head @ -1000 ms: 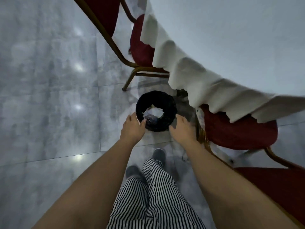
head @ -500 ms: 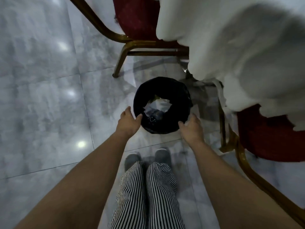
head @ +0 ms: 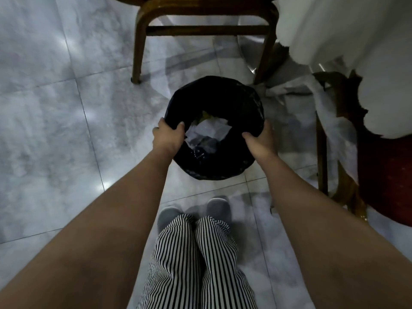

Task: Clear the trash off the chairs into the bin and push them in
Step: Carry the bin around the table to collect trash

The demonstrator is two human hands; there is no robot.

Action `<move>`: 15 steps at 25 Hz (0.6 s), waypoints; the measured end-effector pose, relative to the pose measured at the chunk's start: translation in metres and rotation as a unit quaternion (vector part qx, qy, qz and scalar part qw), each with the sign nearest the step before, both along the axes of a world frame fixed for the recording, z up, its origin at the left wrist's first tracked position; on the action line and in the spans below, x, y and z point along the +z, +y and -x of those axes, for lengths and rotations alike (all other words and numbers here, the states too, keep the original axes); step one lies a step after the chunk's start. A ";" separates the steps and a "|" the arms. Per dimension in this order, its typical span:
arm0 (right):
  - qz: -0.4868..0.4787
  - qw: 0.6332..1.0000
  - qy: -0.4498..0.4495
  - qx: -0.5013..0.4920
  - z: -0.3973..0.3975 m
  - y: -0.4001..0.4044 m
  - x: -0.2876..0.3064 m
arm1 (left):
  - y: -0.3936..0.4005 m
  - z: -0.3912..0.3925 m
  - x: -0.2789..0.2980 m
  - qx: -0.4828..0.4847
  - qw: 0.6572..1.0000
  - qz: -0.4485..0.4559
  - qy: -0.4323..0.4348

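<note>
While both hands grip opposite sides of the rim, the left hand (head: pixel 168 136) and right hand (head: pixel 260 140) clamped on the bin (head: pixel 240 103), its loose black liner (head: pixel 207 168) could slip off under the pull and spill the crumpled paper (head: pixel 209 130) (a judgement, not seen). Round, the bin has no long axis; its mouth faces straight up. It stands on the tiled floor (head: pixel 55 130) before the feet, between the near chair (head: pixel 200 25) and a red-seated chair (head: pixel 388 175).

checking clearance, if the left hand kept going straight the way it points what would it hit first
The left hand already grips the near rim of the bin. Straight on, it would likely meet the bin's far rim, then the chair leg beyond; depth is unclear.
</note>
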State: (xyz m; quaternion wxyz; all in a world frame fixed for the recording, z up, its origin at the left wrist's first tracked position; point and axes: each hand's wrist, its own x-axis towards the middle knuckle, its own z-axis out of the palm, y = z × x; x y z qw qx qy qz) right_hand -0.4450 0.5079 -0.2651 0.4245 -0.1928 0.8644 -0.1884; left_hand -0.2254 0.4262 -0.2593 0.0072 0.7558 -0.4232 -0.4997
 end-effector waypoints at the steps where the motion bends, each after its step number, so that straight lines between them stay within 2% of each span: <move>1: -0.001 1.000 -0.006 -0.017 -0.001 0.000 0.000 | 0.001 0.000 -0.002 0.005 1.000 0.003 -0.004; 6: -0.036 0.999 -0.010 -0.028 -0.015 0.019 0.030 | 0.026 -0.009 0.022 0.017 0.999 0.014 -0.038; 15: -0.035 0.998 -0.015 -0.046 -0.038 0.101 0.166 | 0.086 -0.047 0.150 -0.041 0.996 0.014 -0.084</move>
